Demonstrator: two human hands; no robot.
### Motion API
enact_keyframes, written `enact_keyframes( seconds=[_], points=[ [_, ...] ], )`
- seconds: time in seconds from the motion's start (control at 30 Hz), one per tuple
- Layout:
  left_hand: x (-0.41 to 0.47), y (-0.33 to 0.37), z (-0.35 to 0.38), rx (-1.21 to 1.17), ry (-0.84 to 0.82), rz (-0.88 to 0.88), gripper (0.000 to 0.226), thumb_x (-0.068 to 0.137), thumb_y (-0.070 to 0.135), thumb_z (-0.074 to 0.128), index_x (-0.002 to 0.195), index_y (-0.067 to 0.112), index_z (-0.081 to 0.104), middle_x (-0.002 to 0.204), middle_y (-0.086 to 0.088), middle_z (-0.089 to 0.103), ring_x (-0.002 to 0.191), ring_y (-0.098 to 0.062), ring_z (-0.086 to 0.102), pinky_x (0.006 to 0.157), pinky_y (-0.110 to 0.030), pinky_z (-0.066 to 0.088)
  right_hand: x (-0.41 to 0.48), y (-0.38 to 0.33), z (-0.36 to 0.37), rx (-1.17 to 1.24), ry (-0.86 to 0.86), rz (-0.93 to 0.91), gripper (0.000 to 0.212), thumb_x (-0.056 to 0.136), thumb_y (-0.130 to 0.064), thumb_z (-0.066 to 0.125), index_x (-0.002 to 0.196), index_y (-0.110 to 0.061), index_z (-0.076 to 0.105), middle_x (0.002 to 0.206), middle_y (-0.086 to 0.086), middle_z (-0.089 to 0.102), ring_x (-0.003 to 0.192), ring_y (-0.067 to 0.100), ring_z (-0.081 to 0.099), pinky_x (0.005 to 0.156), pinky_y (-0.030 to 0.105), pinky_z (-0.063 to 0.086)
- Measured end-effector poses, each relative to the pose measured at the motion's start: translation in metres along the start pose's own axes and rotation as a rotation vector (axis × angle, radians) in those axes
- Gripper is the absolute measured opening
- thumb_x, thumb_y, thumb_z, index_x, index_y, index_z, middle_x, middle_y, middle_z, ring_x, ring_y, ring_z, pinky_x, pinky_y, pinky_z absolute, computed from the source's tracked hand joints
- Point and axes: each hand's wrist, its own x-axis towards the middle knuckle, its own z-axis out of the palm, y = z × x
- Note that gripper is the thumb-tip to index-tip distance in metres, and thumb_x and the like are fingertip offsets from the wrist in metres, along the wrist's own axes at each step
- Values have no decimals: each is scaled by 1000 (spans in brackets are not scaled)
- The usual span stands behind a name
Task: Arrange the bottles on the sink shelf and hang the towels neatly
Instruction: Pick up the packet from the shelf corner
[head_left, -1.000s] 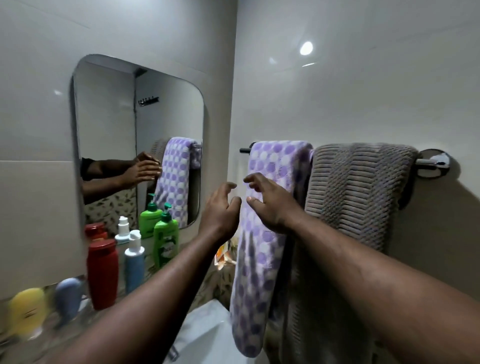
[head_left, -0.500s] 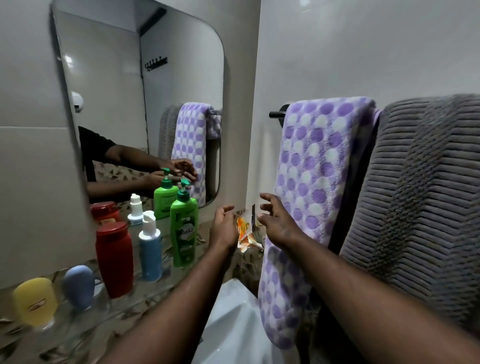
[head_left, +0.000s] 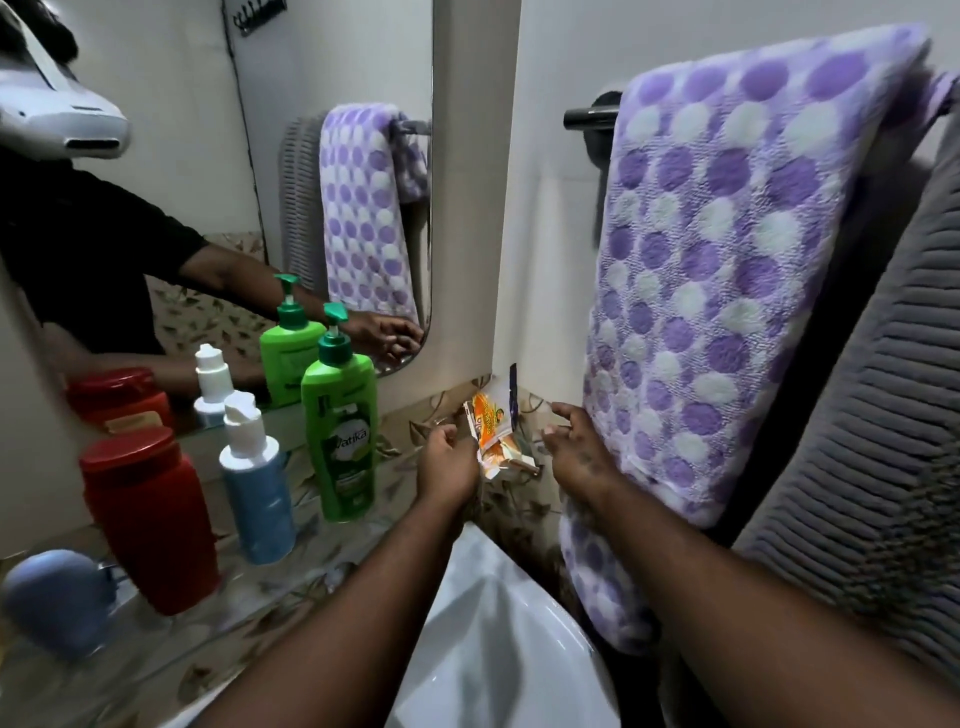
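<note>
Lower now, left hand (head_left: 449, 460) and right hand (head_left: 576, 452) flank the orange sachets (head_left: 491, 428) in the shelf (head_left: 332, 545) corner, right of the green bottle (head_left: 340, 431); right grip wide, left unclear. Gather sachets together, gently.

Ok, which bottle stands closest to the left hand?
The green pump bottle, rightmost on the shelf; the blue bottle and red bottle stand farther from the left hand.

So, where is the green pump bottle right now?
Head view, left of centre: the green pump bottle stands upright on the shelf, between the blue bottle and the left hand.
</note>
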Motion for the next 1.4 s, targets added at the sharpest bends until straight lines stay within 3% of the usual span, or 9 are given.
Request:
enact_keyframes(
  seconds=[0.13, 0.2, 0.27, 0.43, 0.67, 0.83, 0.97, 1.1, 1.4],
  points=[
    [16, -7, 5, 195, 10, 51, 45, 95, 21, 60, 140, 13, 55, 126, -7, 66, 97, -21, 60, 78, -29, 45, 16, 16, 18, 56, 12, 91, 31, 104, -20, 49, 134, -26, 51, 127, 8, 61, 83, 18, 56, 61, 25, 41],
    [23, -7, 7, 252, -5, 60, 45, 94, 21, 62, 137, 13, 58, 118, -6, 67, 99, -24, 60, 84, -31, 48, 22, 21, 25, 87, -7, 184, 22, 102, -23, 51, 123, -26, 57, 124, 11, 63, 93, 27, 64, 65, 31, 49],
    [28, -7, 8, 296, -21, 52, 35, 91, 20, 65, 125, 14, 65, 104, -2, 68, 93, -24, 62, 81, -33, 53, 22, 21, 29, 134, -32, 270, 15, 103, -22, 50, 114, -23, 60, 114, 12, 65, 100, 34, 68, 54, 29, 50],
    [35, -9, 9, 305, -6, 41, 11, 81, 15, 69, 92, 16, 70, 86, -5, 72, 85, -28, 69, 78, -39, 58, 20, 16, 35, 180, -89, 314, 16, 104, -10, 49, 92, -11, 60, 95, 19, 61, 60, 20, 61, 34, 17, 41],
    [8, 5, -2, 246, 41, 145, 12, 83, 14, 71, 93, 20, 71, 87, 5, 74, 83, -19, 69, 73, -31, 54, -8, -4, 29, 278, -97, 274, 13, 99, -14, 60, 106, -7, 68, 85, 17, 70, 59, 23, 61, 43, 20, 38],
    [-39, 32, -21, 259, 129, 249, 8, 85, 16, 73, 92, 20, 71, 87, 6, 74, 82, -19, 69, 74, -33, 56, -48, -35, 21, 468, -138, 208, 8, 100, -9, 58, 101, -4, 64, 82, 14, 68, 65, 23, 63, 60, 31, 55],
    [-93, 48, -41, 238, 220, 289, 15, 85, 15, 76, 100, 17, 74, 94, 2, 76, 86, -20, 70, 75, -31, 55, -93, -51, 6, 496, -202, 160, 10, 101, -10, 59, 108, -5, 63, 97, 18, 70, 73, 26, 66, 73, 39, 60],
    [-153, 49, -55, 216, 279, 304, 17, 85, 13, 76, 95, 22, 67, 91, 5, 71, 90, -18, 69, 79, -30, 54, -141, -56, -6, 496, -211, 135, 11, 100, -4, 55, 95, -11, 61, 92, 17, 67, 68, 25, 63, 55, 31, 58],
    [-263, -8, -126, 143, 486, 228, 13, 81, 16, 74, 91, 22, 67, 86, 6, 74, 83, -19, 71, 80, -38, 58, -258, -30, 9, 404, -407, 71, 10, 94, 0, 60, 101, -7, 62, 86, 18, 71, 63, 21, 64, 57, 31, 56]
  ],
)
